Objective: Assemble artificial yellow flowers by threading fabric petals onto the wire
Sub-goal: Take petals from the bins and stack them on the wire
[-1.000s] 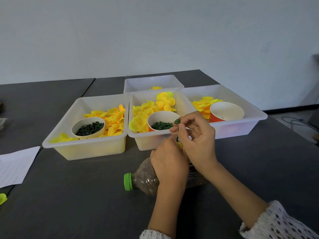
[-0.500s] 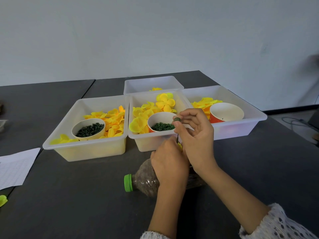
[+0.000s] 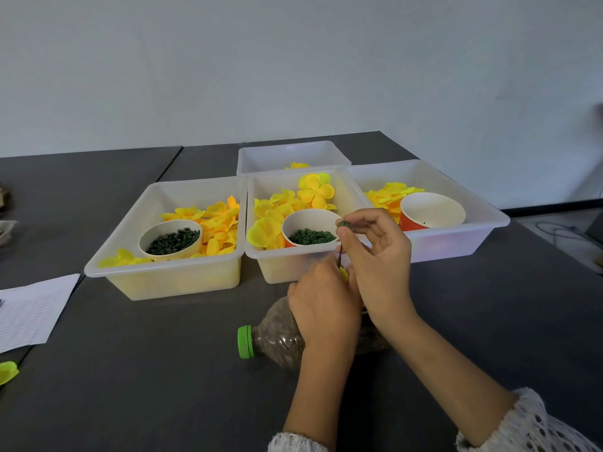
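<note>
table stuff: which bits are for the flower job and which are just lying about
In use: left hand holding the wire; right hand pinching a green ring; ring cup; petal bins.
Lying about: bottle, paper, stray petal.

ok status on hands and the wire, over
Right hand pinching green ring above wire. Left hand gripping wire low. Ring not yet threaded. Nothing blocking.

Bright, even light; soft shadows, wide-angle bending at edges
</note>
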The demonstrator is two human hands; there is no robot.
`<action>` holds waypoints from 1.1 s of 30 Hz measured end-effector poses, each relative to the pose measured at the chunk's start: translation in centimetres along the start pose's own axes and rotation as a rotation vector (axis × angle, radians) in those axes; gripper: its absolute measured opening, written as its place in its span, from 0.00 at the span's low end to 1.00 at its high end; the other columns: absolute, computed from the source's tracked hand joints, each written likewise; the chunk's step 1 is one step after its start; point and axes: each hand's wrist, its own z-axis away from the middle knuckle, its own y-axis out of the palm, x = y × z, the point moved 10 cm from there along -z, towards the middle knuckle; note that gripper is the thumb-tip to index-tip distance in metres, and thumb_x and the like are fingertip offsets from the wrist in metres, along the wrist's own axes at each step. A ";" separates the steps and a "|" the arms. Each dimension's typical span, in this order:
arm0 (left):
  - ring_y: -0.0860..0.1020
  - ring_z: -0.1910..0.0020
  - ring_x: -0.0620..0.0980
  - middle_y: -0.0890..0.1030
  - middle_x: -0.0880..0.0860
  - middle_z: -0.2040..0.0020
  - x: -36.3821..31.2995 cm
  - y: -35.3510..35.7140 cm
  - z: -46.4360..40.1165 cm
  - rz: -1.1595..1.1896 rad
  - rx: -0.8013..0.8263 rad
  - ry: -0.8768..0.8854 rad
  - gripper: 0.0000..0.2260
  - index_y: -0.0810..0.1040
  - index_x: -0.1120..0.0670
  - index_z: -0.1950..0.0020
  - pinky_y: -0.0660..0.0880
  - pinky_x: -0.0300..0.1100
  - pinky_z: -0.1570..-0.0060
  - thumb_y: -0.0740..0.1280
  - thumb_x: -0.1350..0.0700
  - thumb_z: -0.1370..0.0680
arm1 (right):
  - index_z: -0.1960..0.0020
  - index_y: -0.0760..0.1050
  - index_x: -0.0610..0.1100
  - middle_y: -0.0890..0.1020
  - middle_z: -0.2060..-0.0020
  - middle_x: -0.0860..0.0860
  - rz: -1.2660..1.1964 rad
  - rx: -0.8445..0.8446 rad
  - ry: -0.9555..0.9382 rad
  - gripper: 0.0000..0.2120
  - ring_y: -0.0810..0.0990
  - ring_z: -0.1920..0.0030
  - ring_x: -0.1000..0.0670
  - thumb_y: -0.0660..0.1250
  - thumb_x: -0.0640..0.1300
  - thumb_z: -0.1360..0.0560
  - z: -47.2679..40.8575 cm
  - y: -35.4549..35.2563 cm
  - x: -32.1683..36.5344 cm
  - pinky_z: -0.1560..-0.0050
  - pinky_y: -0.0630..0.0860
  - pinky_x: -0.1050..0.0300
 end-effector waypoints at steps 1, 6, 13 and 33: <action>0.80 0.54 0.52 0.82 0.48 0.56 0.0 0.0 0.0 -0.001 0.001 0.002 0.08 0.76 0.47 0.50 0.74 0.47 0.50 0.60 0.46 0.20 | 0.54 0.77 0.47 0.83 0.58 0.53 -0.005 -0.002 0.003 0.10 0.81 0.53 0.54 0.69 0.33 0.27 0.0 0.0 -0.1 0.55 0.76 0.67; 0.80 0.54 0.52 0.82 0.49 0.55 0.0 -0.1 0.1 0.009 -0.006 0.001 0.08 0.77 0.46 0.49 0.72 0.46 0.51 0.61 0.46 0.21 | 0.54 0.77 0.47 0.82 0.59 0.54 -0.023 -0.006 0.015 0.10 0.81 0.54 0.55 0.70 0.33 0.27 -0.1 0.1 -0.2 0.56 0.76 0.67; 0.80 0.53 0.51 0.82 0.48 0.54 0.0 -0.3 0.1 0.018 -0.014 -0.007 0.08 0.77 0.45 0.48 0.72 0.46 0.50 0.60 0.46 0.20 | 0.55 0.76 0.47 0.81 0.60 0.57 -0.011 0.021 0.016 0.10 0.81 0.55 0.55 0.70 0.32 0.27 -0.3 0.5 -0.1 0.55 0.76 0.66; 0.80 0.52 0.51 0.82 0.49 0.54 0.1 0.0 0.0 -0.002 0.000 -0.009 0.06 0.76 0.45 0.49 0.72 0.46 0.50 0.60 0.48 0.20 | 0.55 0.76 0.50 0.81 0.59 0.58 0.049 0.038 0.027 0.10 0.80 0.55 0.57 0.70 0.35 0.27 0.1 0.2 -1.0 0.56 0.76 0.67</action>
